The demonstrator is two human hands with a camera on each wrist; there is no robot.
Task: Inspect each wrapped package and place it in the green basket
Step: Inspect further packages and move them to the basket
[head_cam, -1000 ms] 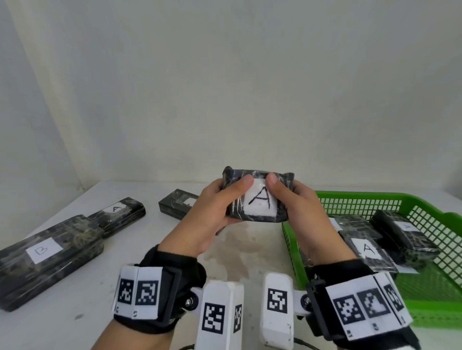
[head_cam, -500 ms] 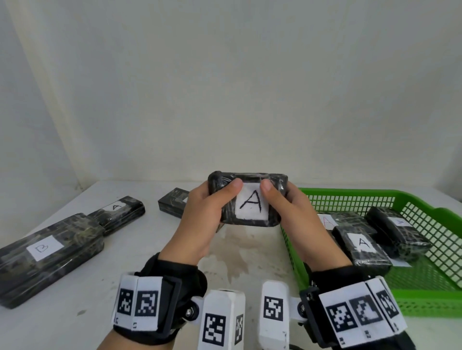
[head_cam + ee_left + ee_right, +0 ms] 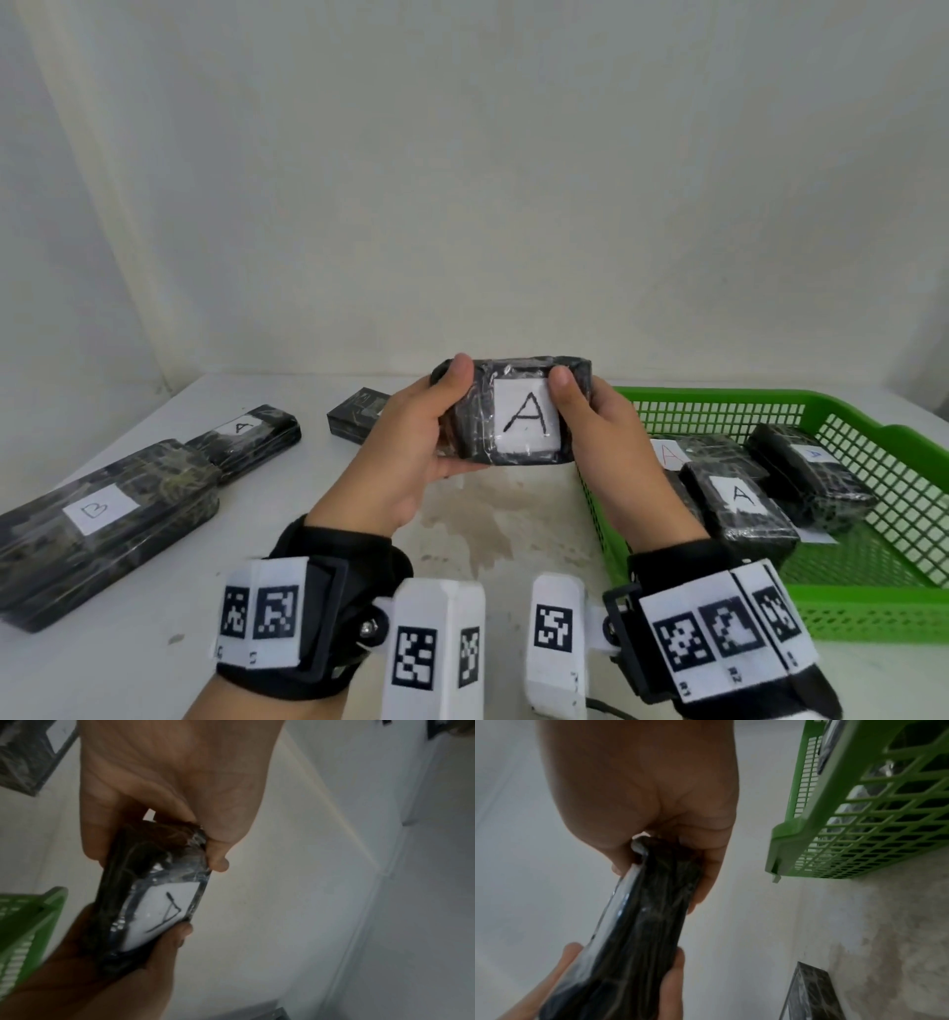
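Both hands hold up a small black wrapped package (image 3: 518,411) with a white label marked A facing me, above the table just left of the green basket (image 3: 873,606). My left hand (image 3: 411,442) grips its left end, thumb on the front. My right hand (image 3: 601,426) grips its right end, thumb beside the label. The left wrist view shows the package (image 3: 154,892) between both hands; in the right wrist view the package (image 3: 639,923) is seen edge-on. Several wrapped packages (image 3: 739,509) lie inside the basket.
On the white table at the left lie a long wrapped package marked B (image 3: 102,524), a shorter one marked A (image 3: 246,437) and a small one (image 3: 359,421) farther back. A plain wall stands close behind. The basket's near rim (image 3: 859,805) is right of my right hand.
The package has been raised a little and tilted so its label faces me more squarely. Both hands kept their hold on it.
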